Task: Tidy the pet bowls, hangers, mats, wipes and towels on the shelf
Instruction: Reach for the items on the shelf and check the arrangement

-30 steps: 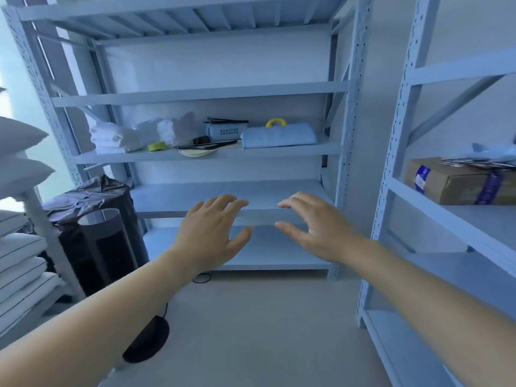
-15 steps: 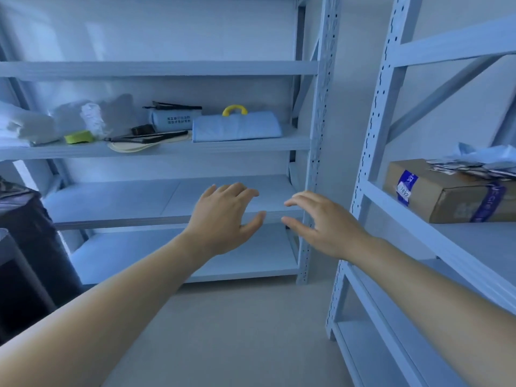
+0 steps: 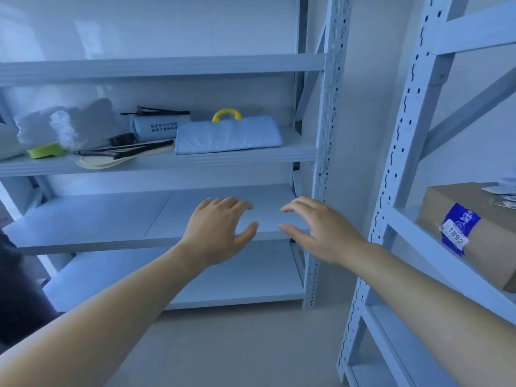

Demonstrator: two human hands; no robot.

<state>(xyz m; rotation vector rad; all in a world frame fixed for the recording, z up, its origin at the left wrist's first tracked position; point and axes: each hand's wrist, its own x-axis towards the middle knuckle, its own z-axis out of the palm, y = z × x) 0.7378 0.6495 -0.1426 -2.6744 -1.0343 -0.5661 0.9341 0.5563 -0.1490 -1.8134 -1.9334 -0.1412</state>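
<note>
- Folded blue mat (image 3: 227, 134) is lying lengthwise along the shelf (image 3: 167, 160), yellow handle (image 3: 226, 114) pointing up.
- Black hangers (image 3: 125, 149) and white towels (image 3: 64, 124) are lying beside it.
- Left hand (image 3: 216, 233) and right hand (image 3: 321, 230) are hovering released, grasping nothing.

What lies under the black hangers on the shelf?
A flat cream mat lies under the black hangers, its rounded edge sticking out past the shelf front. The hangers cover its back part, so its full shape cannot be seen.

A taped cardboard box (image 3: 474, 236) sits on the right-hand rack (image 3: 402, 152).
</note>
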